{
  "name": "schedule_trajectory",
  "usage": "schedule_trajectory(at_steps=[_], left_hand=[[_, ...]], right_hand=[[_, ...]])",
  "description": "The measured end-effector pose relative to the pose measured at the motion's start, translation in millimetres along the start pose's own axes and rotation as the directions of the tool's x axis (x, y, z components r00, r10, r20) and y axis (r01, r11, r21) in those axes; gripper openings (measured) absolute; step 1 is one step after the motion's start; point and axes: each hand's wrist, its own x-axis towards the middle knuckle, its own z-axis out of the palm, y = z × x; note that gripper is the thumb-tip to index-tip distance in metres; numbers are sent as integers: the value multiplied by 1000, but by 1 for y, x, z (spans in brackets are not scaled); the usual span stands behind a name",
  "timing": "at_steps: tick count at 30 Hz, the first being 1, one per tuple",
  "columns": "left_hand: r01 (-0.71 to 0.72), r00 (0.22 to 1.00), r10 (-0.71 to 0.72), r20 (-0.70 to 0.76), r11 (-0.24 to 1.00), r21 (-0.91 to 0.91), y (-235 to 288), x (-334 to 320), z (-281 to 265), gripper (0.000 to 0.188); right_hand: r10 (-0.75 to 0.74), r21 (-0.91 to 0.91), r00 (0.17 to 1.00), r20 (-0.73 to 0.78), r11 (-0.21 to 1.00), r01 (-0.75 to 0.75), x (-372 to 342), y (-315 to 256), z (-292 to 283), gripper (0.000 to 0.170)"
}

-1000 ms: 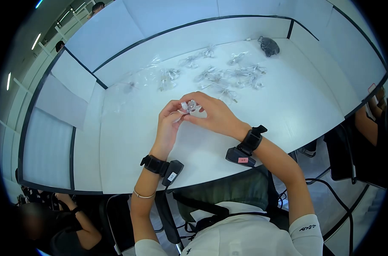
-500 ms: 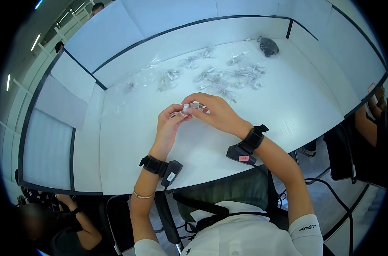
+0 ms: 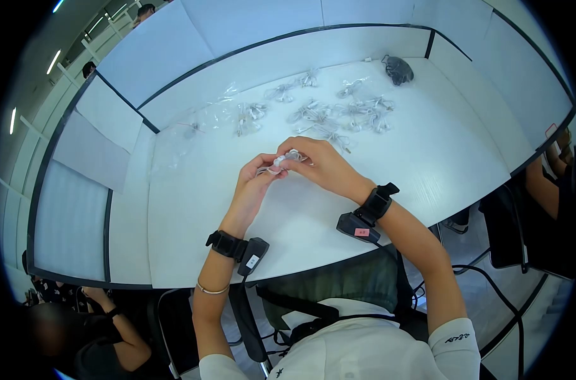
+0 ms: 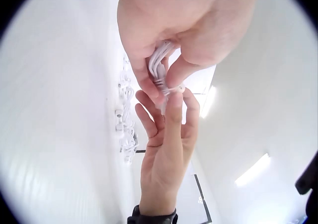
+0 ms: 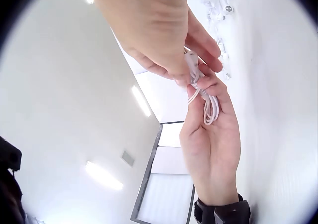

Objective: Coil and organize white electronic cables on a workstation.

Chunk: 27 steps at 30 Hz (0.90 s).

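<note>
A bundle of white wired earphones (image 5: 210, 107), its cord coiled and wound round the middle, is held up over the table between both hands. My left hand (image 3: 250, 182) grips the coiled loops between thumb and fingers; in the left wrist view the loops bulge out beside the thumb. My right hand (image 3: 326, 168) pinches the other end of the bundle with thumb and fingertips. Between the hands, the left wrist view shows the right thumb (image 4: 174, 109) pressed along the cord wrap. A thin copper-coloured tip pokes out below the wrap there. Fingers hide part of the bundle.
Several more white earphone bundles (image 3: 320, 114) lie spread across the far half of the white table (image 3: 205, 221). Clear plastic bags (image 3: 186, 130) sit at the left, and a dark grey pouch (image 3: 399, 69) at the far right. Low partition walls (image 3: 288, 54) enclose the table.
Both hands have shifted slightly right, and the right thumb and fingers have closed in on the bundle. The bundle has turned a little between the fingers.
</note>
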Motion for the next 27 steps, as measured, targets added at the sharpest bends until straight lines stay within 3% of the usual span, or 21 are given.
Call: schedule_trajectory(at_steps=[13,27], left_hand=[[53,995,-63,-80,991,-123,-6,0,-1,25],[55,994,-66,-86,991,-125,-7,-1,0,26]], right_hand=[[-80,-156,996,40,984,85,-3,7,7,17],[-69,-183,997,20,981,72,-4,11,10,16]])
